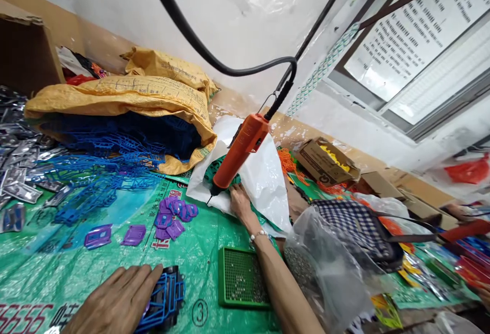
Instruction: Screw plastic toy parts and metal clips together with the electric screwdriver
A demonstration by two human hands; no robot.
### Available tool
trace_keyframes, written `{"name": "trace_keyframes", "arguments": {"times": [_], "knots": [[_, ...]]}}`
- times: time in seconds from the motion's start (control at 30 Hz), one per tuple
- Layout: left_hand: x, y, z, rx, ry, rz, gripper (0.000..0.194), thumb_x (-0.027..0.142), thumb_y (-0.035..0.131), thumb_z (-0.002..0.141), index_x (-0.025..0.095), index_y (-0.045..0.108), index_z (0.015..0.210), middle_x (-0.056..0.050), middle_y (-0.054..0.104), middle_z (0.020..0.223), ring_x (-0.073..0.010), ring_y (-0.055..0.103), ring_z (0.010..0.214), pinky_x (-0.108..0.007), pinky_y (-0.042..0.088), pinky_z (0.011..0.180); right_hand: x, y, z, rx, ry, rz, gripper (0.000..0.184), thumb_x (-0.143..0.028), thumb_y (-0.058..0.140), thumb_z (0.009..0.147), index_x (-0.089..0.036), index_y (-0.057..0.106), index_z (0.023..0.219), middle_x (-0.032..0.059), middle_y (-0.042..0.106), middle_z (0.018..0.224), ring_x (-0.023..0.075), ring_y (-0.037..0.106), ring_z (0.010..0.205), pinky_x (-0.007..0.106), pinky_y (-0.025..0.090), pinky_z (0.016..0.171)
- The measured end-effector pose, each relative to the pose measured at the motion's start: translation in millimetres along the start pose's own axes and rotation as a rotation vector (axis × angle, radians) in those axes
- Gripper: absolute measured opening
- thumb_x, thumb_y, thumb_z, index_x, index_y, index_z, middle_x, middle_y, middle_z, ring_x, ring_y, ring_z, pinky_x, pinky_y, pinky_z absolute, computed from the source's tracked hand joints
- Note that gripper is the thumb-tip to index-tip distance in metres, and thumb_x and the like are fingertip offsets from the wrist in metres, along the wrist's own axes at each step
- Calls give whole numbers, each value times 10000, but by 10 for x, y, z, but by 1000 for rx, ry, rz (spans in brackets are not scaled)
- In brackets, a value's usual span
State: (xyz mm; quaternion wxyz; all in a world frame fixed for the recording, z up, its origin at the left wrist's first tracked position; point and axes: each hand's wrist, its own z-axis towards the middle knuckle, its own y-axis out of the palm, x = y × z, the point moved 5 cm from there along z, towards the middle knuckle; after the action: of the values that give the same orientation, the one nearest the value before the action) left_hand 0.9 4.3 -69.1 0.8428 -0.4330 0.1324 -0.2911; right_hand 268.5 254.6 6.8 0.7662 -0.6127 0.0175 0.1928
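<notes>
the left hand (115, 295) lies over a blue-and-black plastic toy (167, 295) on the green sheet (202, 278); its thumb is hidden, so i cannot tell whether it grips. beside them is a circled "3" (199, 313); red digits (25, 316) are cut off at left. farther, the right hand (240, 201) is at a white bag's (268, 175) mouth, fingertips hidden behind an orange screwdriver (239, 147), grip unclear. the yellow sack (115, 91) and window notice (406, 43) carry print too small to read.
</notes>
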Motion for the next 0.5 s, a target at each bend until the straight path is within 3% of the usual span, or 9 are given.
{"name": "trace_keyframes", "arguments": {"times": [0.1,0.23,0.37,0.5], "knots": [[47,-71,36,3,-12,19,865,186,570,729,209,334,1561,-75,702,1340,-275,677,1162,-369,435,1048,33,-24,1,11,8,35,344,-377,638,980,-198,622,1273,104,630,1316,233,656,1113,444,576,943],[100,-127,111,-107,-88,60,813,134,552,717,214,365,1505,-91,715,1309,-281,679,1174,-393,398,1100,27,-205,-170,72,23,201,368,-383,652,971,-183,613,1278,96,637,1295,237,662,1098,457,581,927],[136,-204,179,-189,-102,53,742,145,571,765,202,371,1477,-130,685,1347,-292,657,1223,-402,398,1116,-48,-542,-635,126,69,452,317,-425,545,1014,-152,638,1148,75,688,1060,214,669,981,418,573,884],[127,-282,254,-259,-77,-18,716,187,591,829,159,345,1501,-160,642,1387,-309,618,1271,-437,405,1127,-385,-718,-1217,-21,67,693,374,-484,491,1013,-155,642,1107,53,693,873,183,673,789,325,574,737]]}}
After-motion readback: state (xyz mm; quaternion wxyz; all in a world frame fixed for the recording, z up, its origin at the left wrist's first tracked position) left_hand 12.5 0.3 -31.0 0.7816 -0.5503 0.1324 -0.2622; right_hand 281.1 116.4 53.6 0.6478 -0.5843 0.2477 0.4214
